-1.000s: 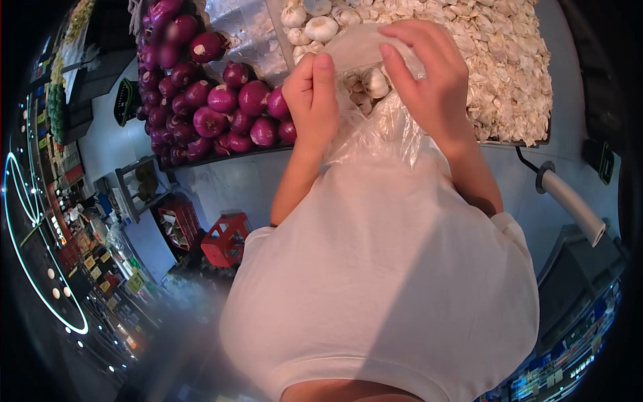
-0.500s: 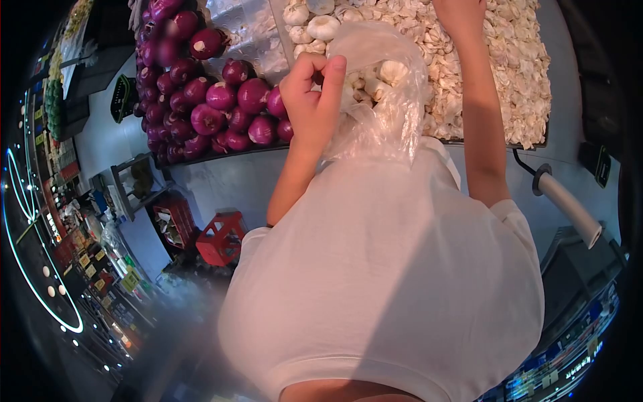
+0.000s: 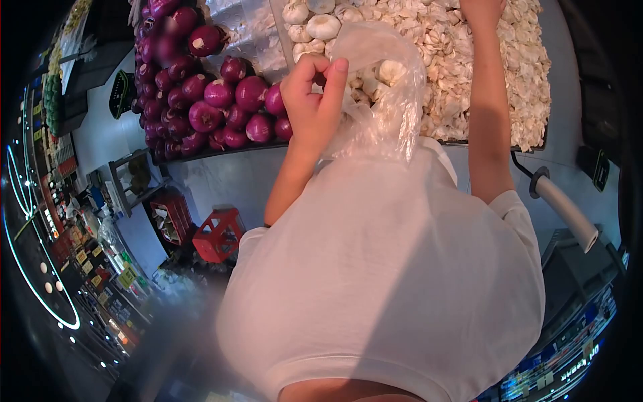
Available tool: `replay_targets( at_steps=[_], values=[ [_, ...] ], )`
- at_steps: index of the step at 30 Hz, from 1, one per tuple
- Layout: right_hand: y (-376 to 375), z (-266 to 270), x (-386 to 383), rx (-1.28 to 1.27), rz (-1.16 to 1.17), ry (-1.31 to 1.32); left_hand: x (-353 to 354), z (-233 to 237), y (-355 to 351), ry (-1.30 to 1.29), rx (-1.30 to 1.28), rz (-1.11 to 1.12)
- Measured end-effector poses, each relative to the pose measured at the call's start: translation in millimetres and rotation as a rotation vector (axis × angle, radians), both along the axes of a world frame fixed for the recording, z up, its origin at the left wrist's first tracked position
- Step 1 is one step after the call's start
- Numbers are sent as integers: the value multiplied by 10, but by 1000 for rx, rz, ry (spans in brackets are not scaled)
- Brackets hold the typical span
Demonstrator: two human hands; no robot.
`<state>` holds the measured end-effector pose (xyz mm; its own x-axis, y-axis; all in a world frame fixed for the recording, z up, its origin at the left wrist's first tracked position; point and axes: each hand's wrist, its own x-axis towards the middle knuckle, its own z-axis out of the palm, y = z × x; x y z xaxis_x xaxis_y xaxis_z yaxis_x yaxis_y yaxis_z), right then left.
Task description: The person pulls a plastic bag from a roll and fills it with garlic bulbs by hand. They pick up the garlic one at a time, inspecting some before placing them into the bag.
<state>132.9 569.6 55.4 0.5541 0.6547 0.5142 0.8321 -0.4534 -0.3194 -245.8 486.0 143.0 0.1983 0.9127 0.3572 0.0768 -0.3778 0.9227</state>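
Observation:
A clear plastic bag point(image 3: 385, 127) hangs in front of my chest, pinched at its rim by my left hand point(image 3: 315, 100), whose thumb and fingers are closed. Several garlic bulbs point(image 3: 392, 72) show inside or through the bag. At the top edge of the view, my right hand point(image 3: 482, 12) is over the spread of loose garlic cloves point(image 3: 519, 74). Its fingers are mostly cut off by the frame, so whether it holds anything is hidden. Whole garlic bulbs point(image 3: 323, 27) lie beyond the bag, left of the cloves.
A heap of red onions point(image 3: 207, 100) fills the left of the display. Below the stand's edge are a red plastic stool point(image 3: 219, 234) and a red crate point(image 3: 171, 218). A roll of plastic bags point(image 3: 566, 213) juts out at the right.
My right hand has shifted to the right over the loose cloves. My left hand keeps its pinch on the bag in nearly the same place.

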Motion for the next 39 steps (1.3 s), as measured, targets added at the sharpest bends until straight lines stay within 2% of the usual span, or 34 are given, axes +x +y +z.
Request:
replay_targets(
  at_steps=[2,5,7,8,10,13,16,19,22,25,28,35,38,39],
  values=[
    [14,-20,-14,77,12,-36,-10,6,-18,19,-24,-11],
    [-53,161,-85,69,35,155,-39,9,-61,41,-51,-11],
    [-20,-4,-20,198,30,-28,8,11,-77,3,14,46],
    [-23,42,-71,263,28,-120,-8,57,-66,141,153,75],
    [-68,161,-157,161,-30,-62,-69,217,-55,417,429,134],
    [-71,225,-241,87,-64,-116,-90,360,-118,659,550,69],
    [-2,196,-216,46,-54,-147,-49,374,-188,936,470,-55],
    [30,265,-243,-8,-48,-113,-41,307,-210,913,398,-125],
    [24,353,-287,-25,-38,-80,-47,446,-261,1013,324,-289],
    [28,345,-310,27,-36,-53,-72,322,-254,961,317,-279],
    [-17,298,-319,104,-30,-81,-89,219,-236,1077,317,-194],
    [-56,209,-225,213,75,-99,-91,345,-219,930,263,-45],
    [-34,192,-208,379,115,-3,-119,380,-211,813,259,14],
    [-84,324,-312,404,170,165,-132,375,-204,769,262,34]
  ],
)
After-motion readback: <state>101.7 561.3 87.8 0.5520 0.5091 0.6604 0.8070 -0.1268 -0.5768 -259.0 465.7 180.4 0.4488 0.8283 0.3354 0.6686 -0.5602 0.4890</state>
